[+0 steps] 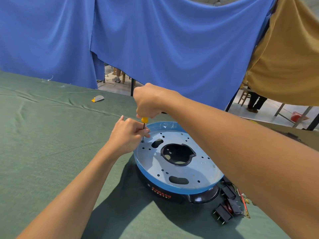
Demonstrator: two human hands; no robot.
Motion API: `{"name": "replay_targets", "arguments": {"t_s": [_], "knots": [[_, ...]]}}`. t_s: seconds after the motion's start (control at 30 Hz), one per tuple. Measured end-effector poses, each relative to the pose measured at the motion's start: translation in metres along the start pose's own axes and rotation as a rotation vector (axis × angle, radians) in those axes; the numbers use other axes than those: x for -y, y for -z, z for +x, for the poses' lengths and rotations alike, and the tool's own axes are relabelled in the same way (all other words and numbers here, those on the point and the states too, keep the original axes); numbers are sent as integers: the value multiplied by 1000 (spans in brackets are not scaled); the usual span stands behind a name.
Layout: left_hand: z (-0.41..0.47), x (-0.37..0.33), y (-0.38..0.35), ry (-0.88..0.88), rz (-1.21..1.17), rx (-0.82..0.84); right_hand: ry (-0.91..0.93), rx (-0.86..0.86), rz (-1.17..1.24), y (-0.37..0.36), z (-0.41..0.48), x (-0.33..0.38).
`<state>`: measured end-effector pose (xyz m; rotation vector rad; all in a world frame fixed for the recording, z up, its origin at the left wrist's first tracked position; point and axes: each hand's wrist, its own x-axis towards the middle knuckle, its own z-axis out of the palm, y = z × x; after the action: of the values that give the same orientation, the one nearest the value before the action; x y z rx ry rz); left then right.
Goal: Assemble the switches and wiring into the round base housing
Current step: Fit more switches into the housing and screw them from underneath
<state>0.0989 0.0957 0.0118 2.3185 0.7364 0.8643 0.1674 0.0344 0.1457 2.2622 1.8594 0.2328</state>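
Note:
The round black base housing [203, 197] lies on the green cloth, covered by a perforated metal plate [155, 163] with a blue film rim. My right hand [148, 102] grips the yellow handle of a screwdriver [144, 120] held upright over the plate's far left edge. My left hand [127, 135] pinches the screwdriver's thin shaft just above its tip, which stands in a hole at the plate's edge. Several black rocker switches [224, 213] with red wiring [242, 200] lie on the cloth to the right of the housing, partly hidden by my right forearm.
A small grey and yellow scrap [97, 98] lies on the green table cloth [43, 135] at the far left. Blue curtains [155, 40] hang behind the table, a tan one [290, 57] at the right. A person's legs and stools show beyond.

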Motion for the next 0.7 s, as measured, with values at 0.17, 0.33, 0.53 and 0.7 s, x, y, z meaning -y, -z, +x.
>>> {"name": "replay_targets", "arguments": {"t_s": [0.17, 0.33, 0.53, 0.7], "knots": [[-6, -3, -2, 58, -74, -59, -59, 99, -58, 1, 6, 8], [-7, -6, -2, 160, -118, -105, -119, 143, 43, -1, 7, 8], [-5, -6, 0, 121, -118, -54, -52, 91, 86, 3, 6, 3], [-1, -4, 0, 76, -50, 13, 56, 99, 3, 6, 6, -3]]}}
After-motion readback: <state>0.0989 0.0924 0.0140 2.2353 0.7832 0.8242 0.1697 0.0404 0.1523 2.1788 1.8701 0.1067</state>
